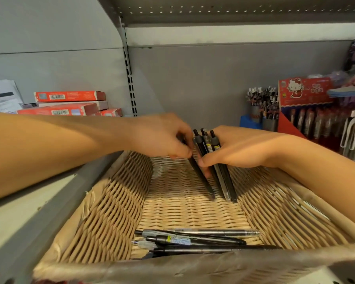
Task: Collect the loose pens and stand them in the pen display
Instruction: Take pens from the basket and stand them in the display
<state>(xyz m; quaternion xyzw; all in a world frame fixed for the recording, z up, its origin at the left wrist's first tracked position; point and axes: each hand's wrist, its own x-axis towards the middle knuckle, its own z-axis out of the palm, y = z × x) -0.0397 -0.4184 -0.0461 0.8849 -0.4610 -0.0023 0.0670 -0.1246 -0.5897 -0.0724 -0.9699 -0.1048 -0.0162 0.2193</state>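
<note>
Loose pens [195,240] lie near; both hands [162,138] [240,148] grip upright pens [215,167].

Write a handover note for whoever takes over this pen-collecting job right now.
Right hand: closed around a bundle of dark pens, tips resting on the floor of the wicker basket.
Left hand: pinching one more black pen beside the bundle.
Done: several pens gathered.
Left: a pile of loose pens lies at the basket's near edge; none of the held pens stands in the pen display at right yet.
</note>
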